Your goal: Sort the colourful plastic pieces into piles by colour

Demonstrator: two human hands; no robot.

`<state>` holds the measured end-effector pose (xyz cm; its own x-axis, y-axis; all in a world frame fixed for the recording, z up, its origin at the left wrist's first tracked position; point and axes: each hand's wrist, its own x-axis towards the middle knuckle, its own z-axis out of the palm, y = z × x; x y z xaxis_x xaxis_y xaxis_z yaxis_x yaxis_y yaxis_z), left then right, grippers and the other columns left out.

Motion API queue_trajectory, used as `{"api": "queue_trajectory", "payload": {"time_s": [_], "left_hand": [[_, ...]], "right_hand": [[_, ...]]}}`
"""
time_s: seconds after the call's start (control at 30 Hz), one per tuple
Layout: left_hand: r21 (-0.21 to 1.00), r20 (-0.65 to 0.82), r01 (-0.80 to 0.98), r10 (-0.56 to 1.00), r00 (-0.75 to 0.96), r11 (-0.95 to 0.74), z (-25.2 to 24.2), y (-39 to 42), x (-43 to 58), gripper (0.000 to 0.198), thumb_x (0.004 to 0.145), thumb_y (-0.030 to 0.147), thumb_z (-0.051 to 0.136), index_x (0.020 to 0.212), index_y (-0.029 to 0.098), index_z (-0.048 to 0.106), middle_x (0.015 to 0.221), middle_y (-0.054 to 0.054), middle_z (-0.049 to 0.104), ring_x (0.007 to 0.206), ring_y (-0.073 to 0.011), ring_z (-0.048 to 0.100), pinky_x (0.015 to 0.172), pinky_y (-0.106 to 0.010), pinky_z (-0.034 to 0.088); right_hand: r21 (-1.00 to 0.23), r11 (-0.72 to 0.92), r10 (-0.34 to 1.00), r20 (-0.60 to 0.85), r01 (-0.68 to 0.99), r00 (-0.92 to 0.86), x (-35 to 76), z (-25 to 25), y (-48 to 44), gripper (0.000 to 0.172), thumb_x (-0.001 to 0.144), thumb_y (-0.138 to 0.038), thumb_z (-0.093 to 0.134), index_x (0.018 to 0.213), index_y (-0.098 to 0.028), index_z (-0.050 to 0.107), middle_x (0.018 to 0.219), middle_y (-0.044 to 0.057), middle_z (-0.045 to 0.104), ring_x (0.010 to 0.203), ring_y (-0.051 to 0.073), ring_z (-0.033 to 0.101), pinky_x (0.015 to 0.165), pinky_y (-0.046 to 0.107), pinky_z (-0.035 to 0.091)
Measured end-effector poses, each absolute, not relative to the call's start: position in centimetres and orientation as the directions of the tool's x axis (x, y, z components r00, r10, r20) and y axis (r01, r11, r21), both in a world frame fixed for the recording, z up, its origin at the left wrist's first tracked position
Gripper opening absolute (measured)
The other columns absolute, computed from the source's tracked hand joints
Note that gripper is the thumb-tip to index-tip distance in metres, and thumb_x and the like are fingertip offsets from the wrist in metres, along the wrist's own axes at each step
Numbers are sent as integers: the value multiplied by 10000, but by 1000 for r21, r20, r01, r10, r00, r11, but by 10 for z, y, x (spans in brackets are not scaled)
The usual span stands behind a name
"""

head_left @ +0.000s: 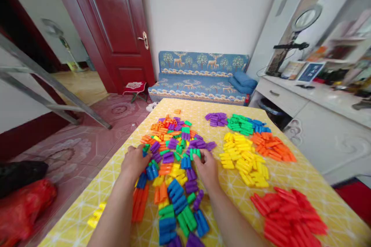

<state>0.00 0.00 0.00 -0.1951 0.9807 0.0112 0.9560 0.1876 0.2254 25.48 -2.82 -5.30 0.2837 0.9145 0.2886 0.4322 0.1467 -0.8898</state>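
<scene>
Handling pieces (195,153) beside six piles (245,158): two hands (133,162) (208,168)

Straight ahead, a plain white wall (208,11) rises behind a blue sofa (193,80), deer and trees running across its cover, blue cushions (242,82) piled at the right end! Over on the left, a dark red door (110,11), a small red-topped stool (135,87) before it on patterned reddish tiles (111,137). A ladder (72,97) slants in far left; a white cabinet (333,139) lines the right, pale light spreading evenly.
</scene>
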Motion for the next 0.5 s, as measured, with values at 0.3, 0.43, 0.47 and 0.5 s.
{"api": "queue_trajectory", "payload": {"time_s": [0.3,0.43,0.47,0.5], "left_hand": [[650,230,723,967,106,-234,4,-2,56,346,766,283,618,1096,184,648,1084,-83,656,983,-229,621,811,-333,534],[767,321,516,924,207,-382,2,-7,76,504,765,146,574,1262,214,533,1338,-102,471,1128,-222,559,829,-327,550],[758,359,503,909,211,-416,1,-8,78,556,763,115,557,1303,232,494,1396,-96,403,1193,-226,515,889,-344,528],[731,397,513,892,215,-450,0,-8,79,593,761,90,543,1327,249,468,1432,-83,352,1259,-233,455,963,-366,486]], "right_hand": [[-940,229,937,283,251,205,252,-55,-30,289,775,-301,582,1037,-189,628,901,51,668,798,189,612,718,303,497],[-972,234,967,235,28,95,245,-55,-32,561,776,-258,583,1320,-244,445,1140,77,611,938,202,635,791,346,527],[-969,246,968,245,-13,59,244,-55,-32,608,783,-248,575,1362,-265,389,1232,80,562,1009,204,619,827,355,522],[-964,263,965,262,-41,26,242,-55,-33,633,792,-238,564,1386,-285,348,1315,78,502,1083,204,591,868,364,511]]}}
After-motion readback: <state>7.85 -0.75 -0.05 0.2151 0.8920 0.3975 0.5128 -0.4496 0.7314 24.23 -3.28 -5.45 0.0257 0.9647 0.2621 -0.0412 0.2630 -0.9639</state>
